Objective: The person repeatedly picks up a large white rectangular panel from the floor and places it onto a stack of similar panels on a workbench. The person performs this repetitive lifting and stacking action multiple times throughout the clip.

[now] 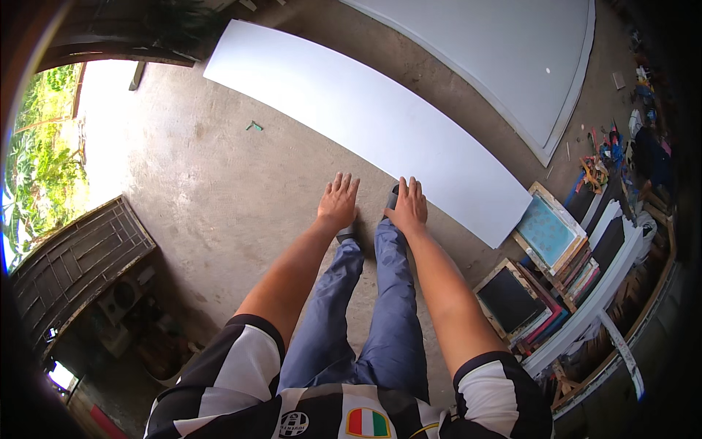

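Note:
Both my arms reach straight out in front of me above the concrete floor. My left hand (pixel 338 201) is held flat, palm down, with its fingers stretched and nothing in it. Beside it, my right hand (pixel 408 208) is likewise stretched out and bare, its fingertips overlapping the near edge of a long white sheet (pixel 365 124) in the picture. Whether those fingertips touch the sheet I cannot tell. The sheet lies on the floor, running from the far left to the right.
A larger pale panel (pixel 504 58) lies beyond the sheet. Framed screens (pixel 545 225) and a dark framed board (pixel 508 298) lean at the right, near clutter (pixel 599 168). A small green scrap (pixel 254 126) is on the floor. A barred wooden panel (pixel 88 256) stands at the left.

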Demonstrator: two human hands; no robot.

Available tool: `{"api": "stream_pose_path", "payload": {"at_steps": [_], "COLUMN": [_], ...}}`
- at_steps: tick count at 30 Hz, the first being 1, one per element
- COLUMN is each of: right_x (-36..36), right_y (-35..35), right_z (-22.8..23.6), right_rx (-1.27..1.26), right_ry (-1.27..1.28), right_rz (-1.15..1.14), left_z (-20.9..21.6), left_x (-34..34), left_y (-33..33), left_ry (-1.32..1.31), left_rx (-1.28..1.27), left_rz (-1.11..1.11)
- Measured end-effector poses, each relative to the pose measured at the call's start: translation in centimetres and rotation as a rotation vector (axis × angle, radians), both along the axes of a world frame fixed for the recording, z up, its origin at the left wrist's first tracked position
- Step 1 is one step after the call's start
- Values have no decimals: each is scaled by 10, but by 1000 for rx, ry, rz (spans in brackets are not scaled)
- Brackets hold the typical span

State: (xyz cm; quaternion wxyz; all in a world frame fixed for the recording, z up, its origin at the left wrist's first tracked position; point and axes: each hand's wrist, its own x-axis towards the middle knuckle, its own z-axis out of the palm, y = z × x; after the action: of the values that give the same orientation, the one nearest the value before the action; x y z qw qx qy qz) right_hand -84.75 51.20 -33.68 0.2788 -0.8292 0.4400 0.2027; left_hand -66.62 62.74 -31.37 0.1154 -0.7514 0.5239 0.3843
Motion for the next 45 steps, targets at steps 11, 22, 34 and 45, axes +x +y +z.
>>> {"api": "stream_pose_path", "payload": {"at_steps": [11,22,34,45], "right_x": [23,4,-21,-54], "right_y": [-30,-44,-84,-120], "right_z": [-151,-153,-23,22], "right_rx": [-345,-496,-440,-236], "right_ry": [170,69,-258,-386], "right_rz": [126,287,17,-61], "left_z": [-156,-158,-22,9], "left_x": [50,66,70,45], "left_y": [-79,-86,-153,-205], "left_ry": [-188,-266,-163,-74], "left_rx": [-23,-101,-429,-235], "left_rz": [-229,-432,-415,-474]}}
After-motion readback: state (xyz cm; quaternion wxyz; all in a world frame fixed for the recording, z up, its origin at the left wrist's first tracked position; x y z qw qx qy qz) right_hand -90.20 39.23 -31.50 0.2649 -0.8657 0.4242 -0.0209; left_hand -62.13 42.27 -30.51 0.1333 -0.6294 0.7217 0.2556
